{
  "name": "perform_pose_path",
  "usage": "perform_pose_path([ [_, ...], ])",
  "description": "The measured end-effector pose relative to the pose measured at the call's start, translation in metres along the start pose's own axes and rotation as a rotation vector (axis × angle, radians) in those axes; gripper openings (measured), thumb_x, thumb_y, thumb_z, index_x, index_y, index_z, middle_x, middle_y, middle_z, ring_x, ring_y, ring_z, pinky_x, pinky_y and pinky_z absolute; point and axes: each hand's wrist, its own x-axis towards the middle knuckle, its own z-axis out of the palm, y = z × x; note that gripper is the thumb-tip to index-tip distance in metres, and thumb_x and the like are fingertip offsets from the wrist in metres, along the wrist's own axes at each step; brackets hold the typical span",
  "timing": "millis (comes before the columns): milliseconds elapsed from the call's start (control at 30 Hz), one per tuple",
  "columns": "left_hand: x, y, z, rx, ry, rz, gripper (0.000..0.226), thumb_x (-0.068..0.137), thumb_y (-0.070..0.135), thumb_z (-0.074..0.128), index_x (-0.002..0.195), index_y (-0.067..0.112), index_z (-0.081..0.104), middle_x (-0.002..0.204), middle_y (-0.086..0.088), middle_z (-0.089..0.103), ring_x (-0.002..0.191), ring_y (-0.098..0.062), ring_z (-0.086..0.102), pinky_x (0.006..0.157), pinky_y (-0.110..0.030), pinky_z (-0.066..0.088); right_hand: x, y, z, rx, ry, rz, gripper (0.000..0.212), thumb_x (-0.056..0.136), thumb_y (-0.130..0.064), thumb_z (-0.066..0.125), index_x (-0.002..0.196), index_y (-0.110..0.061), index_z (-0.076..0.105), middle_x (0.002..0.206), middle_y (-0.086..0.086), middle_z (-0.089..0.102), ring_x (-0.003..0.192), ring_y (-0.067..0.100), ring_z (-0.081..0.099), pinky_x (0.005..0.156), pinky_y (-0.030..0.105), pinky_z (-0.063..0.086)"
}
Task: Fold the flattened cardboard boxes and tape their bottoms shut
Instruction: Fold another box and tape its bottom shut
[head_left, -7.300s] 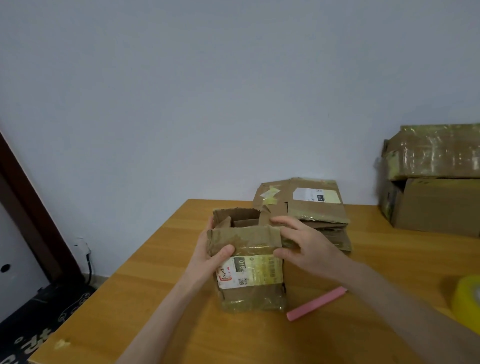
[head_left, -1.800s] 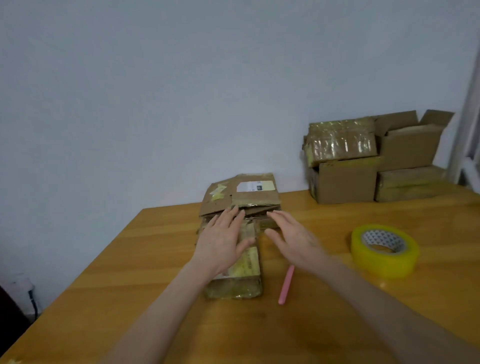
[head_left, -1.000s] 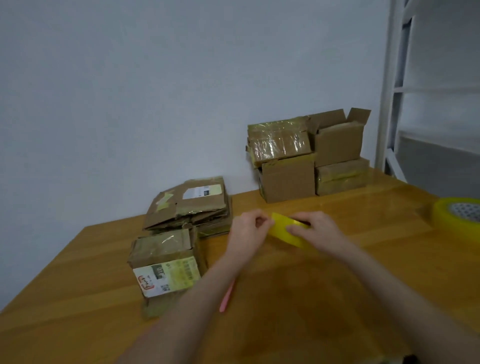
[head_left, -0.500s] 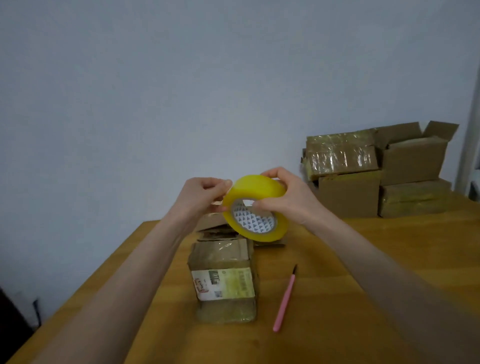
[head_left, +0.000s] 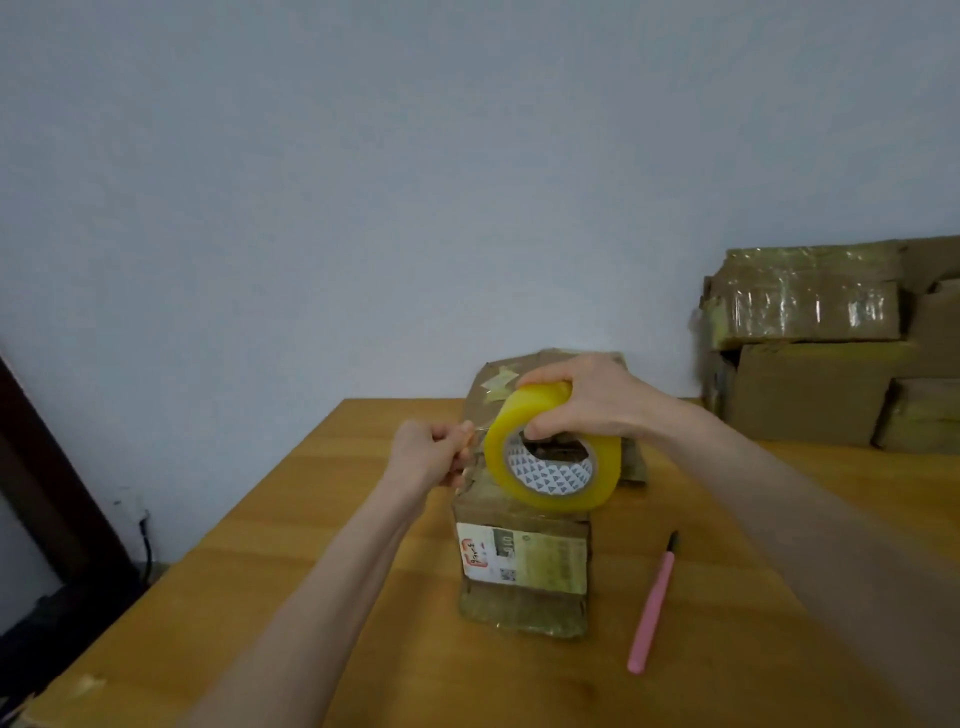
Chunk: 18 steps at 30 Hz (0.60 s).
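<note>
My right hand (head_left: 597, 405) is clamped on the tape roll (head_left: 553, 457), fingers over the rim and thumb hooked through the core. My left hand (head_left: 431, 454) is pinched shut on the loose tape end at the roll's nine o'clock. The thing now is to draw the strip out level and taut, no twist, then land it along the flap seam before pressing. The folded box (head_left: 522, 561) stands on the table (head_left: 270, 561) right under the roll, at six o'clock from both grips, not yet touched by tape as far as I can judge. The pink cutter (head_left: 652, 608) waits at the box's three o'clock.
</note>
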Motion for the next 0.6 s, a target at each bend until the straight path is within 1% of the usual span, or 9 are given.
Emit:
perform_pose_path([
  [167, 0.008, -0.006, -0.012, 0.030, 0.034, -0.016, 0.024, 0.092, 0.019, 0.060, 0.073, 0.006, 0.065, 0.054, 0.002, 0.054, 0.038, -0.002, 0.044, 0.045, -0.021, 0.047, 0.008, -0.004, 0.003, -0.041, -0.037, -0.004, 0.060, 0.067, -0.040, 0.077, 0.124, -0.038, 0.057, 0.133, -0.006, 0.050, 0.104, 0.009, 0.042, 0.082, 0.025, 0.040],
  [233, 0.011, -0.006, -0.018, 0.028, 0.056, -0.013, 0.022, 0.093, 0.019, 0.060, 0.075, 0.007, 0.066, 0.055, 0.002, 0.054, 0.039, -0.002, 0.045, 0.044, -0.020, 0.047, 0.011, -0.009, 0.005, -0.084, -0.035, -0.012, 0.063, 0.068, -0.041, 0.076, 0.127, -0.036, 0.055, 0.131, -0.007, 0.049, 0.102, 0.008, 0.041, 0.079, 0.025, 0.039],
  [300, 0.012, -0.012, -0.024, 0.021, 0.096, -0.019, 0.021, 0.093, 0.019, 0.059, 0.079, 0.006, 0.068, 0.060, 0.000, 0.053, 0.045, -0.005, 0.045, 0.043, -0.018, 0.046, 0.011, -0.008, 0.007, -0.092, -0.045, -0.006, 0.067, 0.068, -0.041, 0.076, 0.130, -0.033, 0.050, 0.126, -0.007, 0.049, 0.103, 0.010, 0.043, 0.080, 0.027, 0.040],
  [367, 0.011, -0.023, -0.027, 0.016, 0.123, -0.050, 0.022, 0.094, 0.020, 0.058, 0.083, 0.005, 0.068, 0.064, -0.002, 0.052, 0.053, -0.009, 0.045, 0.045, -0.019, 0.046, 0.005, 0.004, 0.011, 0.074, -0.088, 0.055, 0.069, 0.069, -0.038, 0.078, 0.131, -0.029, 0.047, 0.124, -0.008, 0.051, 0.109, 0.013, 0.050, 0.088, 0.030, 0.044],
  [400, 0.010, -0.028, -0.027, 0.011, 0.129, -0.064, 0.022, 0.094, 0.020, 0.057, 0.084, 0.004, 0.068, 0.066, -0.003, 0.051, 0.055, -0.010, 0.045, 0.046, -0.020, 0.046, 0.001, 0.011, 0.014, 0.189, -0.102, 0.093, 0.066, 0.070, -0.036, 0.078, 0.128, -0.027, 0.048, 0.122, -0.006, 0.055, 0.109, 0.014, 0.054, 0.090, 0.032, 0.046],
  [467, 0.007, -0.033, -0.024, 0.002, 0.141, -0.055, 0.023, 0.095, 0.020, 0.056, 0.085, 0.003, 0.068, 0.065, -0.002, 0.052, 0.055, -0.010, 0.045, 0.047, -0.021, 0.046, -0.008, 0.020, 0.018, 0.363, -0.064, 0.121, 0.049, 0.072, -0.028, 0.078, 0.115, -0.024, 0.055, 0.110, -0.002, 0.062, 0.102, 0.015, 0.059, 0.088, 0.033, 0.049],
  [533, 0.008, -0.029, -0.020, 0.023, 0.153, -0.027, 0.023, 0.095, 0.020, 0.056, 0.082, 0.005, 0.068, 0.063, 0.000, 0.054, 0.053, -0.010, 0.045, 0.047, -0.022, 0.047, -0.010, 0.024, 0.019, 0.418, 0.019, 0.103, 0.039, 0.072, -0.024, 0.078, 0.106, -0.025, 0.060, 0.101, -0.002, 0.066, 0.096, 0.015, 0.062, 0.088, 0.036, 0.051],
  [600, 0.010, -0.026, -0.016, 0.077, 0.151, -0.008, 0.024, 0.095, 0.020, 0.057, 0.079, 0.006, 0.068, 0.061, 0.001, 0.055, 0.048, -0.009, 0.045, 0.050, -0.025, 0.048, -0.010, 0.020, 0.015, 0.422, 0.059, 0.076, 0.037, 0.071, -0.023, 0.079, 0.104, -0.026, 0.063, 0.097, -0.003, 0.068, 0.092, 0.013, 0.064, 0.086, 0.037, 0.052],
])
